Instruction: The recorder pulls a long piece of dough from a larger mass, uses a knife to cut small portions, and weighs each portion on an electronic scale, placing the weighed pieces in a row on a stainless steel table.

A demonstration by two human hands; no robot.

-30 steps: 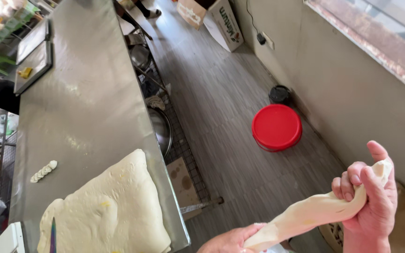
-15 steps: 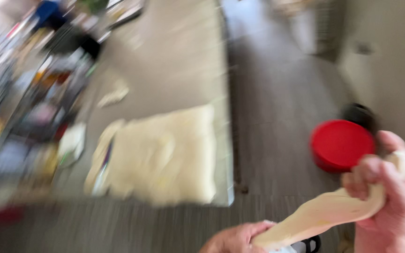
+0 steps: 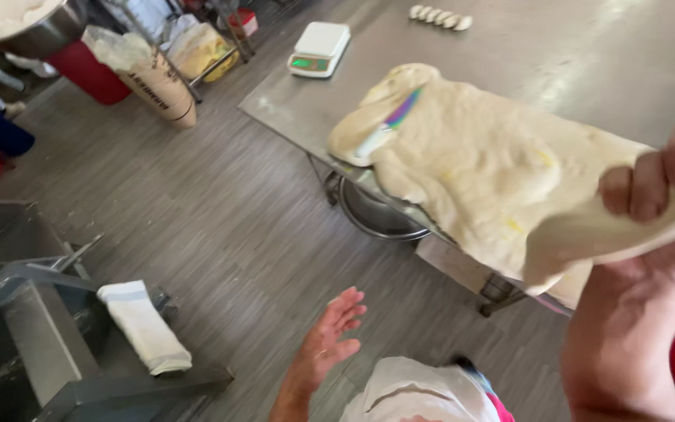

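Clamped in the curled fingers of the right hand [image 3: 669, 199] is a pale strip of dough [image 3: 619, 234], held up at the right edge of the view above the forearm, the fingers being folded over its upper side. Behind it, and overlapping it in the view so that no clear gap can be seen, a large flattened sheet of dough [image 3: 478, 168] is spread on the steel table [image 3: 587, 55], reaching to the near edge of the table. A knife with a rainbow-tinted blade [image 3: 391, 125] is laid on the left end of that sheet. Nothing is held by the left hand [image 3: 336, 330], which is kept low over the grey plank floor [image 3: 220, 227] with its palm open and fingers spread (well apart from the dough). Farther back on the table a small white scale [image 3: 319, 48] is set, and a short row of little dough pieces [image 3: 439, 16] is seen near the top. Under the table a round metal bowl [image 3: 376, 215] is visible. At lower left a folded white cloth [image 3: 144, 327] is draped on a grey metal machine [image 3: 33, 344].
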